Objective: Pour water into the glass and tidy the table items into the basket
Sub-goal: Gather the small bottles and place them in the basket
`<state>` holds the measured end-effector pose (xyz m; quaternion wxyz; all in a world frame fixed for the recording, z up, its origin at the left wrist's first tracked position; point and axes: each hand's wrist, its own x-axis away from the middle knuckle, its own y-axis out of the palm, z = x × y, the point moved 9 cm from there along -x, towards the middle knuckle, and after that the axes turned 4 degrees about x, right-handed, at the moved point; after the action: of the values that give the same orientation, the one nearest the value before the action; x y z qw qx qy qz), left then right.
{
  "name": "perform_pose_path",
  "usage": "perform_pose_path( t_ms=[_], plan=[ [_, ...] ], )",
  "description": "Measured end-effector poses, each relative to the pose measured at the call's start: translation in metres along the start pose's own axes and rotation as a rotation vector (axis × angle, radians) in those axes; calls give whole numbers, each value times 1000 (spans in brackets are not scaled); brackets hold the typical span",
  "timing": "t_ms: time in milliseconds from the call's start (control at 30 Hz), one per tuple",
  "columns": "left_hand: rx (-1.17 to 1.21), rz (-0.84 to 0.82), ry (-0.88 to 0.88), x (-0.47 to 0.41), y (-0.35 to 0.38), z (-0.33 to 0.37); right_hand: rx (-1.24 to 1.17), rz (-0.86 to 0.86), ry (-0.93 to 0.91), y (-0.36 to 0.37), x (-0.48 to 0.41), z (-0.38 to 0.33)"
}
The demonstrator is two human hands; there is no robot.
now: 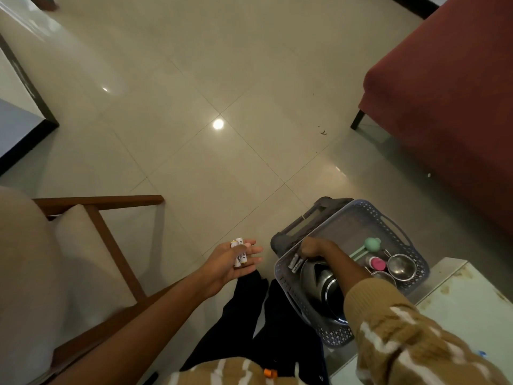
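Observation:
My left hand is held palm up over the floor, with a few small white batteries lying across its fingers. A grey perforated basket rests on the corner of a pale table at the lower right. My right hand reaches into the basket's near left corner, fingers curled just beside two grey batteries; whether it holds anything cannot be told. A steel kettle or jug lies in the basket under my right forearm. Two small steel bowls, a pink-capped tube and a mint green utensil lie in the basket's right half.
A dark grey stool or crate sits under the basket's far side. A wooden armchair with beige cushions stands at the left. A red sofa fills the upper right. Glossy floor tiles spread ahead, and my dark trouser legs are below.

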<state>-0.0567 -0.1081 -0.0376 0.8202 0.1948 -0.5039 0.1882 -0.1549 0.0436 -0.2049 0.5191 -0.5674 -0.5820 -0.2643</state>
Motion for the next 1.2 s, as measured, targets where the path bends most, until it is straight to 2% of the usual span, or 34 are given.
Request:
perform_pose_path(
  t_ms=[167,267,367,467,533,600,767,933,1200],
  plan=[
    [2,-24,7,2,4,1,89,-5,-10,0,9,-4],
    [-10,-49,7,2,9,5,25,0,-73,-9,22,-10],
    [-52,-109,-5,4,21,8,-292,105,-121,-33,54,-18],
    [-107,-220,-64,13,42,4,-468,361,-215,-72,111,-30],
    [-136,-298,-100,22,56,3,-650,484,-315,-84,149,-42],
    [-197,-373,-136,32,70,2,-751,533,-418,-86,182,-63],
    [-477,-411,-121,43,89,4,-659,601,-508,-74,208,-92],
    [-619,-373,-98,40,90,10,-659,657,-506,-74,219,-85],
    [-788,-427,-166,44,92,-5,-573,516,-516,-64,218,-82]
  ],
)
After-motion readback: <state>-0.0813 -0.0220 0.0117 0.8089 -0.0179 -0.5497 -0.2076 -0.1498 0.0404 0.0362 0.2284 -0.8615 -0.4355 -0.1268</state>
